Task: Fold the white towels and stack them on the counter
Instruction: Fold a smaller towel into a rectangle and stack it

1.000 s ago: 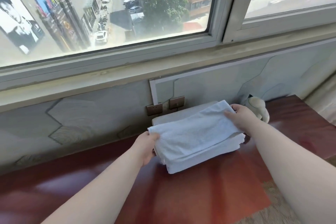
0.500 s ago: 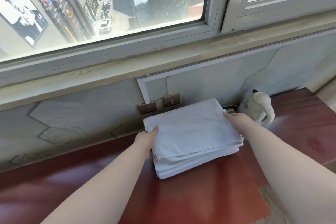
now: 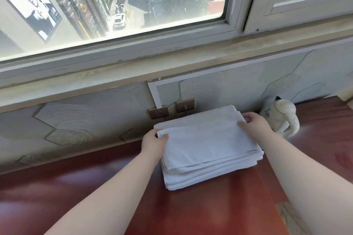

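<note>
Reddish wooden counter point(image 3: 95, 196) runs under a wide window point(image 3: 133, 5), and on it, pushed back close to the wall, sits a stack point(image 3: 191, 181) of folded white towels. Its layers lie roughly square on one another, with the edges stepped at the near side. The top towel point(image 3: 206, 145) lies flat on the stack, covering most of it, its near edge a little behind the edges below. The left hand point(image 3: 153, 144) is at the stack's left side and pinches the top towel's far left corner: the thumb lies on top of the cloth and the other fingers are tucked beneath the edge, out of sight. The right hand point(image 3: 255, 123) is at the stack's far right corner, the thumb pressed on the top towel and the fingers curled down over its far edge, clamped on the cloth. Just right of the stack, behind the right hand, stands a white kettle point(image 3: 284, 116) with its handle turned away from the stack. Behind the stack, two bronze sockets point(image 3: 158, 113) sit on the patterned wall, one with a plug in it. Near right of the stack, past the counter's edge, a strip of carpet point(image 3: 286, 213) shows.
</note>
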A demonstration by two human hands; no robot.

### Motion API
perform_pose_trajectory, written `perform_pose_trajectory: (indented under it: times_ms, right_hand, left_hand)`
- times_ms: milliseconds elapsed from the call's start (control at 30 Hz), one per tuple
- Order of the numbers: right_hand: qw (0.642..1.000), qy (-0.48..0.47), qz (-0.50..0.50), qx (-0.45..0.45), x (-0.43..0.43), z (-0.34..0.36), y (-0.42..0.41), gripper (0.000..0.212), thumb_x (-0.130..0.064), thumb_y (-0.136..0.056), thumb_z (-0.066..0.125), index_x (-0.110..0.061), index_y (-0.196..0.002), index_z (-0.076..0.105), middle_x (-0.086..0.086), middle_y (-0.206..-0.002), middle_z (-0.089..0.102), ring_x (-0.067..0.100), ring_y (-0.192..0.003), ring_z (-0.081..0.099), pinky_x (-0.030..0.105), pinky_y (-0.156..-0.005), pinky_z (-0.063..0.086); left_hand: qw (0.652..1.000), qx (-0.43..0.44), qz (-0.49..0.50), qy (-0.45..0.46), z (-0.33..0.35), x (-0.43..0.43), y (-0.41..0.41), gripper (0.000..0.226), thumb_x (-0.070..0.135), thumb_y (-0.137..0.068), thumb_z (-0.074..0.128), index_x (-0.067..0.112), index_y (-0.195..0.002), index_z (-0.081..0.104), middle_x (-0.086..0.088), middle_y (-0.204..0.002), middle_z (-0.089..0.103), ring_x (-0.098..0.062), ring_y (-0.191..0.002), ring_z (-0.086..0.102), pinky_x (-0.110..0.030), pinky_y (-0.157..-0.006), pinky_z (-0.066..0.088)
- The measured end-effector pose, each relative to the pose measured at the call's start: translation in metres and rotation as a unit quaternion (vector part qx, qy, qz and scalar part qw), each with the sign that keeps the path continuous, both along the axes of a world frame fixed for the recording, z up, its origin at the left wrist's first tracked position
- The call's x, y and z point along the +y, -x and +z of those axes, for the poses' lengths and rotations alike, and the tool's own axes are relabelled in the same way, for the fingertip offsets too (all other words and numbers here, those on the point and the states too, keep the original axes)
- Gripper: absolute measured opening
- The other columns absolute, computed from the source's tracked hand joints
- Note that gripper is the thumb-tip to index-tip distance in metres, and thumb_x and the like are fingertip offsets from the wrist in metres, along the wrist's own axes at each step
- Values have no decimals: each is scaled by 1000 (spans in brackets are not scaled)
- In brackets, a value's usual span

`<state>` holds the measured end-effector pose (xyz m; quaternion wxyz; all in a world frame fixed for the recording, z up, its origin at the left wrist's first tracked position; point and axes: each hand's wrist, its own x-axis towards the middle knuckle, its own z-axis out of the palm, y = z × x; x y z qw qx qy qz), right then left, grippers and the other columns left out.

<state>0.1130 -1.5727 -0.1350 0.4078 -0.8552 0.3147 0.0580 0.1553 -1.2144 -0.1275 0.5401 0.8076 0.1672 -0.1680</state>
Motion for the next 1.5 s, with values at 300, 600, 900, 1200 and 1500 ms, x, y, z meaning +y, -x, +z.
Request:
perform_pose_trajectory:
  times_ms: [300, 600, 900, 1200, 1500]
  right_hand:
    - [979, 85, 96, 157, -1, 0, 30, 33, -45, -92, 65, -12, -90, 61, 1, -77, 67, 16, -63, 63, 25, -48, 42]
    - [985, 135, 36, 99, 3, 0, 71, 40, -48, -91, 65, -15, -72, 53, 1, -70, 64, 18, -62, 59, 33, -55, 40]
    - [976, 187, -15, 108, 18, -1, 83, 41, -56, -90, 63, -17, -100, 55, 5, -94, 65, 26, -86, 62, 38, -68, 48]
    - [899, 300, 317, 26, 89, -16, 39, 75, -71, -96, 22, -37, -162, 8, -3, -172, -5, 21, -157, -10, 43, -127, -4]
    - [906, 303, 281, 96, 57, -40, 41, 96, -84, -83, 1, -30, -162, -9, -1, -170, -19, 21, -155, -22, 48, -126, -8]
  left_hand:
    - [989, 138, -60, 7, -6, 10, 43, 42, 32, -88, 79, 12, -121, 63, -3, -116, 73, -21, -104, 70, -43, -95, 57]
    - [987, 87, -95, -91, 2, 12, 74, 36, 30, -88, 76, 11, -109, 54, -6, -101, 69, -15, -56, 70, -24, -46, 52]
    - [968, 90, -138, -190, 1, 20, 74, 76, 51, -86, 73, 11, -140, 35, -6, -117, 66, -22, -101, 68, -31, -78, 54]
    - [750, -166, -472, -432, -14, -15, 45, 84, 64, -102, 21, 21, -159, -23, 0, -165, -34, -21, -152, -32, -42, -126, -14]
    - [766, -144, -429, -457, -44, -5, 42, 108, 84, -81, 13, 17, -153, -31, -4, -160, -43, -23, -146, -43, -44, -122, -22]
